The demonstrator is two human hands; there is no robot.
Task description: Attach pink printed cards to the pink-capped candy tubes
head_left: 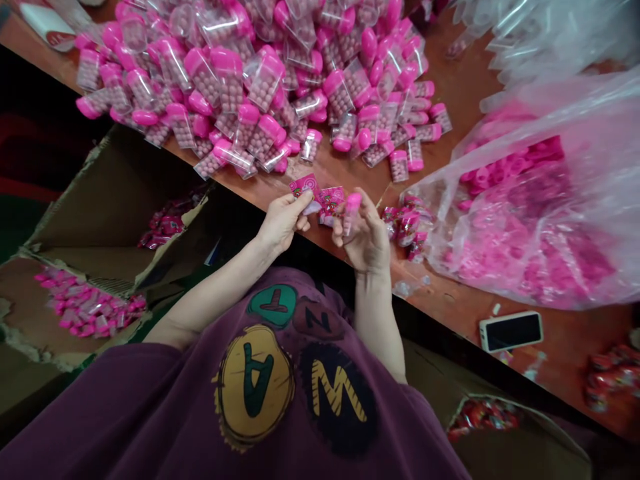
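My left hand [285, 219] pinches a pink printed packet [303, 185] between thumb and fingers, close to the table's front edge. In my right hand [369, 235] is a small clear tube with a pink cap [352, 208], held upright in the fingers. Between the two hands, another pink printed packet [330, 200] shows; whether it rests on the table or touches the right fingers, I cannot tell. Beyond my hands lies a big heap of clear bottles with pink caps [235, 87], filled with small pink balls.
A clear plastic bag of pink parts [540, 200] covers the right side, with several wrapped pink packets [413, 223] beside it. Clear empty tubes [555, 33] lie behind. A phone [511, 331] sits near the edge. Cardboard boxes [110, 207] stand below the table [445, 300].
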